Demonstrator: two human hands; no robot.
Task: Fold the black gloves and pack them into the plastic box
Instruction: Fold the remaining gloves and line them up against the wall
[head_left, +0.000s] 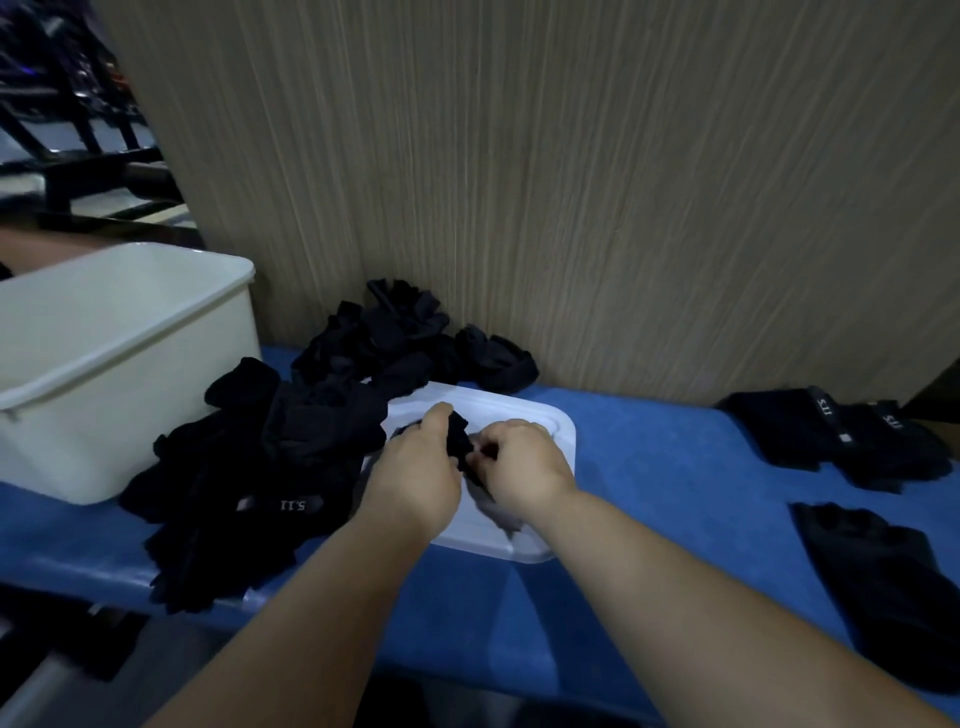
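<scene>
Between left hand, right hand: glove mostly hidden

"5.11" on straps of black gloves

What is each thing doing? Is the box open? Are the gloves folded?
Left hand: grips the bunched glove.
Right hand: pinches the same glove.
Bunched glove: crumpled, held over the white lid.
White lid: flat on the table, off the plastic box.
Plastic box: upright, open; no gloves seen inside.
Glove pile: loose, unfolded, beside the box.
Gloves on the right: lying flat, separate.
</scene>
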